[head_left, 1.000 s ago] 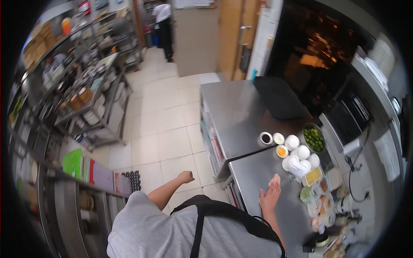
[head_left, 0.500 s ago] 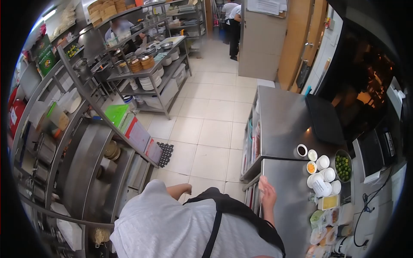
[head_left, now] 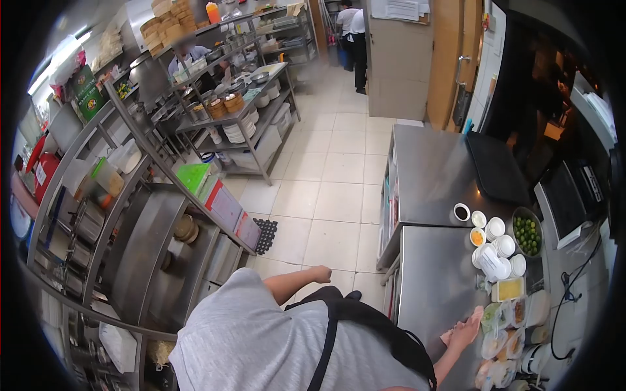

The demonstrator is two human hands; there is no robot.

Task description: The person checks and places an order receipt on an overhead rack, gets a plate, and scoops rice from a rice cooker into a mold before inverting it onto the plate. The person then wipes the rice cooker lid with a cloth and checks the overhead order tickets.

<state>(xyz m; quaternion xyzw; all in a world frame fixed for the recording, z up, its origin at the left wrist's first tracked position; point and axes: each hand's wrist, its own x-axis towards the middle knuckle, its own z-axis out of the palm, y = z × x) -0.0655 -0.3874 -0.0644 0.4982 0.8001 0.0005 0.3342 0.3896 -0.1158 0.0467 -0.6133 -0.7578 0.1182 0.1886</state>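
Note:
My right hand [head_left: 463,332] rests on the steel counter [head_left: 424,280], with its fingers pressed on a crumpled pink cloth [head_left: 478,315]. Close beyond the fingertips stand clear plastic tubs [head_left: 493,340] of food and a container of yellow food [head_left: 508,289]. My left hand [head_left: 321,274] hangs over the tiled floor in front of my apron, fingers curled in, and nothing shows in it.
White cups [head_left: 504,246], a cup of dark sauce [head_left: 462,212] and a bowl of green limes [head_left: 527,233] stand further along the counter. A black tray [head_left: 497,168] lies beyond. Steel shelving [head_left: 147,221] runs along my left. Other people [head_left: 352,36] stand at the back.
My right hand has moved from the counter's near edge across its top toward the tubs, taking the pink cloth along. My left arm has swung forward and right.

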